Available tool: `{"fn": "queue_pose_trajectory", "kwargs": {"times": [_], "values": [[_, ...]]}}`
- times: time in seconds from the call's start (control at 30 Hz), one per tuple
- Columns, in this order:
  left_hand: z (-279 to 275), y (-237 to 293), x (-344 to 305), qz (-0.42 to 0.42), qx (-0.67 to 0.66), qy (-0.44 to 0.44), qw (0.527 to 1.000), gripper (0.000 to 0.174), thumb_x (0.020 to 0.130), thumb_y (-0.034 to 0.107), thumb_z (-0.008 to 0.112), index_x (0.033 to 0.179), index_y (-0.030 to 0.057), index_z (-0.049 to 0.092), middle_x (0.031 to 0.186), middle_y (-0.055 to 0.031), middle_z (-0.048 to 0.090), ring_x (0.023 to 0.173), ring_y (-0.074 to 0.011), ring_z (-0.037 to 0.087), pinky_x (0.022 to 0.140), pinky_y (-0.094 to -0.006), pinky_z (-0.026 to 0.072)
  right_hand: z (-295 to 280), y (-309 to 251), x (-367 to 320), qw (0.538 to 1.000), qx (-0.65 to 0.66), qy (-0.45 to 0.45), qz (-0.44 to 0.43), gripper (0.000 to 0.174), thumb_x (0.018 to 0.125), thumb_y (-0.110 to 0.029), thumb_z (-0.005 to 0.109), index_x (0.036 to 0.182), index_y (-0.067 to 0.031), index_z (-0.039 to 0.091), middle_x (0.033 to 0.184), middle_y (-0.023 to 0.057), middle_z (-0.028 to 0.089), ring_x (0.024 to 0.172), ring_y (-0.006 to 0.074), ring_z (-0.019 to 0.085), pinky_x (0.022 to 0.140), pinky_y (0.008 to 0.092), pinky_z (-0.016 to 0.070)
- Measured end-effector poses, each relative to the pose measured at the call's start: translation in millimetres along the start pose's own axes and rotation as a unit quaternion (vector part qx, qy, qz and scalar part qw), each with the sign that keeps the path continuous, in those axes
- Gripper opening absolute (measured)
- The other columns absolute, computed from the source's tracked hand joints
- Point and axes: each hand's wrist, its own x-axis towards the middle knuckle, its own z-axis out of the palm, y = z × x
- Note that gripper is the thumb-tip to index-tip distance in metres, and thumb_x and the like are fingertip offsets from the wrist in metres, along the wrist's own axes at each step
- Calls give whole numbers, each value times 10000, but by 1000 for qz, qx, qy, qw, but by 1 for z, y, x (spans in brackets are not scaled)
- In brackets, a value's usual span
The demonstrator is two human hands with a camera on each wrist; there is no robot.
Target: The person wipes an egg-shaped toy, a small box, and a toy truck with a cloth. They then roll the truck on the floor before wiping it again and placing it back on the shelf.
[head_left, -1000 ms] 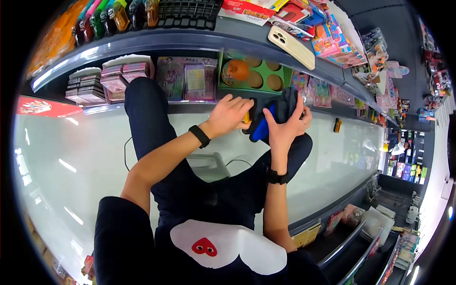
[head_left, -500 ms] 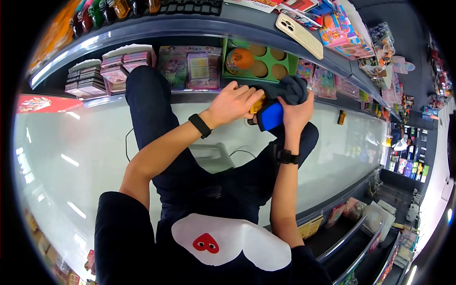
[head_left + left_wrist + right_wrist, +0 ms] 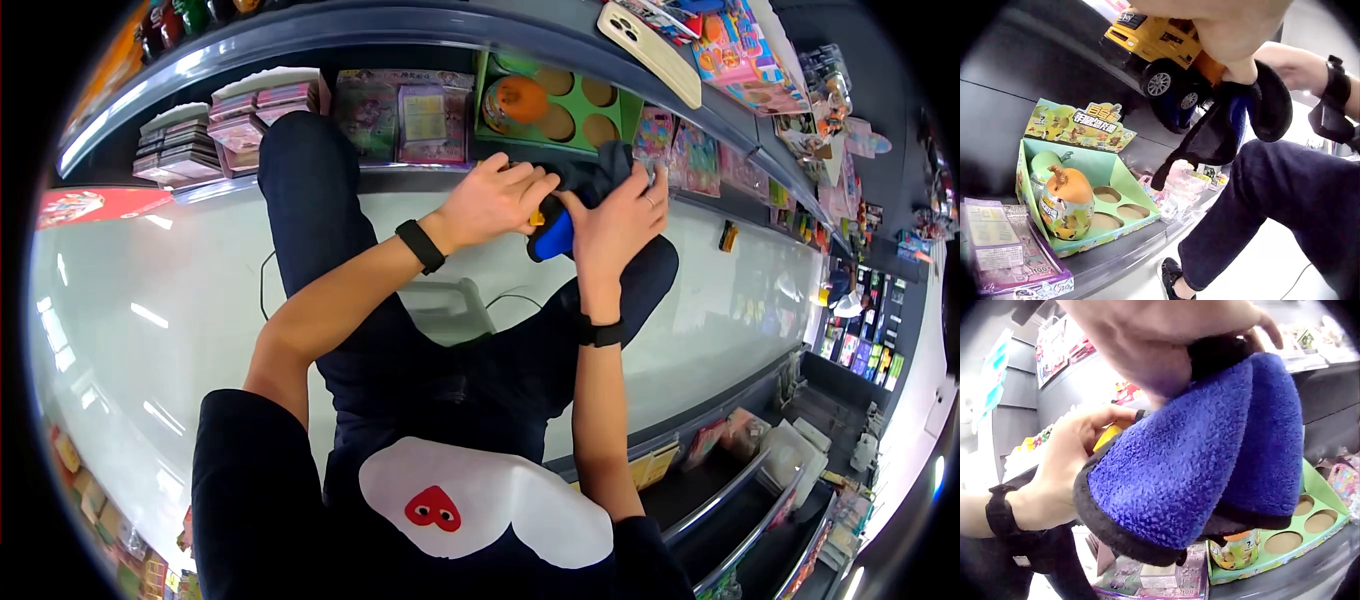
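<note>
In the left wrist view a yellow toy truck (image 3: 1166, 44) with grey-rimmed wheels is gripped by the left hand (image 3: 1235, 25). The left hand (image 3: 498, 200) holds it in front of the shelf in the head view, where mostly fingers cover it. A blue cloth with black edging (image 3: 1172, 462) hangs from the right hand (image 3: 1160, 337), bunched in its fingers, and lies against the truck. Seen from the head, the right hand (image 3: 612, 225) is close beside the left, with the cloth's blue part (image 3: 552, 236) between them.
A green display box (image 3: 560, 135) with round holes holds an orange-topped egg toy (image 3: 517, 100). Card packs (image 3: 180, 150) and flat packaged toys (image 3: 432, 122) share that shelf. A beige phone (image 3: 650, 55) lies on the shelf above. The person's knees flank a grey stool (image 3: 445, 310).
The cloth went from beside the truck to a bunched, lifted shape, then lower against it. Both hands have shifted slightly, and the shelf appears higher in the head view.
</note>
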Motion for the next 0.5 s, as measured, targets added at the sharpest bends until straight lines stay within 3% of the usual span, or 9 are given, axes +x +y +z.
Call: {"fn": "queue_pose_trajectory", "kwargs": {"times": [0.23,0.43,0.5], "values": [[3,3,-8,-13,4,-33,999,731,569,368,818,1173,62,543,946,-1,586,898,-143,572,772,-298,393,-1,-3,-4,998,-28,-45,-40,916,553,-396,886,1233,27,441,1416,284,313,1225,438,417,997,585,344],[4,6,-6,55,78,-50,994,657,618,385,776,1163,95,552,926,23,570,864,-130,539,736,-285,397,-6,11,-13,990,29,-118,-68,885,561,-344,891,1233,4,431,1408,262,347,1202,442,444,946,508,437],[8,7,-4,52,77,-27,995,624,630,395,736,1155,112,551,939,42,560,868,-129,523,727,-282,396,-7,21,-11,992,46,-116,-24,785,586,-292,887,1176,-24,444,1399,240,380,1175,440,476,852,468,496]]}}
